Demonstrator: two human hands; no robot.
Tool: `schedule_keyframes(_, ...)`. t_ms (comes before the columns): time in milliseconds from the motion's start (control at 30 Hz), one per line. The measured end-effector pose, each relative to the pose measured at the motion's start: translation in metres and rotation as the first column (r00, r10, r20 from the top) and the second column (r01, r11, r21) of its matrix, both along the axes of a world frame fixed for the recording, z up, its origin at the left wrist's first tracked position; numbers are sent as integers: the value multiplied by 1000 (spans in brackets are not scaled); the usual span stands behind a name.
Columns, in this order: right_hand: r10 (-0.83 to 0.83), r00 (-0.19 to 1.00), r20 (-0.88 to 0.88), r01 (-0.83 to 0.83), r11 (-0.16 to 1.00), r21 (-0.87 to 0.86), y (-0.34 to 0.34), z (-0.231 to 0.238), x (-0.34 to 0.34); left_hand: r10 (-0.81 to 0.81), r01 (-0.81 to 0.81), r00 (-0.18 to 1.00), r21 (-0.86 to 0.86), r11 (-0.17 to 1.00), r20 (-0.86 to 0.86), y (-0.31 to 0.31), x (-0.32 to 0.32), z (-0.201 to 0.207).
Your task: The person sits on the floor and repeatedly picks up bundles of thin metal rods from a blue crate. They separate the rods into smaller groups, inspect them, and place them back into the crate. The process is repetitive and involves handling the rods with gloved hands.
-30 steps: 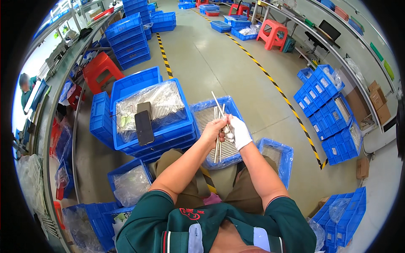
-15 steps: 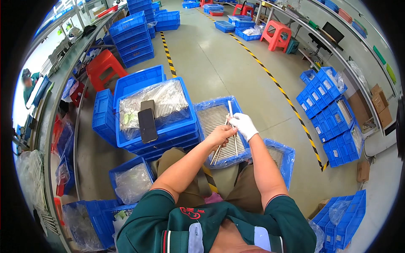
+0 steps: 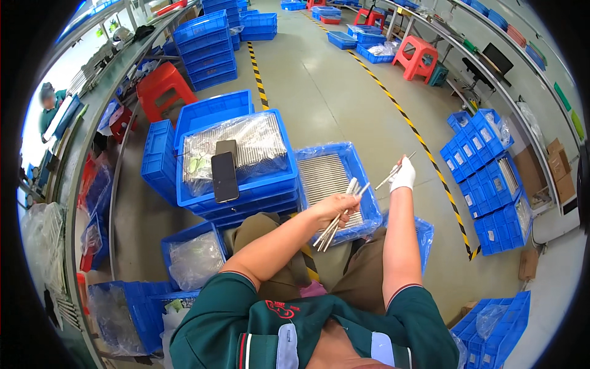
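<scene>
My bare left hand [image 3: 338, 208] is closed round a bundle of several thin metal rods [image 3: 327, 237], tilted so their lower ends point toward my knees. Out to the right, my right hand [image 3: 402, 175] in a white glove grips a single metal rod [image 3: 387, 181], held aslant. Below and beyond the left hand stands a blue bin lined with clear plastic [image 3: 353, 157], with rows of metal rods [image 3: 322, 175] lying side by side in it. Partly under my right forearm is another plastic-lined blue bin [image 3: 425, 237]; its contents are mostly hidden.
At the left, a stack of blue bins [image 3: 246, 200] holds plastic-covered rods with a black phone [image 3: 225, 177] on top. A red stool [image 3: 163, 92] and a long workbench [image 3: 101, 129] stand beyond. More blue bins [image 3: 485, 178] are stacked at right. A person [image 3: 52, 107] sits far left.
My right hand has moved right, away from the left, carrying one rod. The left hand has shifted slightly right and down, and its bundle now shows more rods. The view has shifted slightly.
</scene>
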State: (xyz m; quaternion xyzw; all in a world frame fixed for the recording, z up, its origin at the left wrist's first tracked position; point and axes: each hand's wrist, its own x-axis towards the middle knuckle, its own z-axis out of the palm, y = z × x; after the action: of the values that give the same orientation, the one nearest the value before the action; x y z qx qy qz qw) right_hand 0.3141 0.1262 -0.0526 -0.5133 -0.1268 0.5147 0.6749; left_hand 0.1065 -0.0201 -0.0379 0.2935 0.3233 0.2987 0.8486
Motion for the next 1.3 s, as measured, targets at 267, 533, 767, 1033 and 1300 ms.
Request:
schedule_keyframes(267, 708, 652, 272, -696, 701, -157, -63, 10, -69, 277, -272, 922, -54, 961, 271, 30, -19, -19)
schedule_keyframes(533, 521, 251, 816, -770, 618, -158, -81, 18, -80, 224, -235, 925, -3, 972, 307, 26, -30, -13)
schedule_keyframes(767, 851, 525, 6, -831, 514, -213, -84, 2, -72, 433, -466, 869, 98, 880, 240, 39, -36, -3)
schedule_keyframes(1033, 877, -103, -469, -932, 80, 354, -133, -9, -68, 226, -262, 956, 199, 944, 189, 32, -23, 11)
schedule_keyframes(1300, 883, 19, -468, -907, 213, 363, -140, -19, -53, 75, -48, 994, 306, 951, -77, 27, -4, 25)
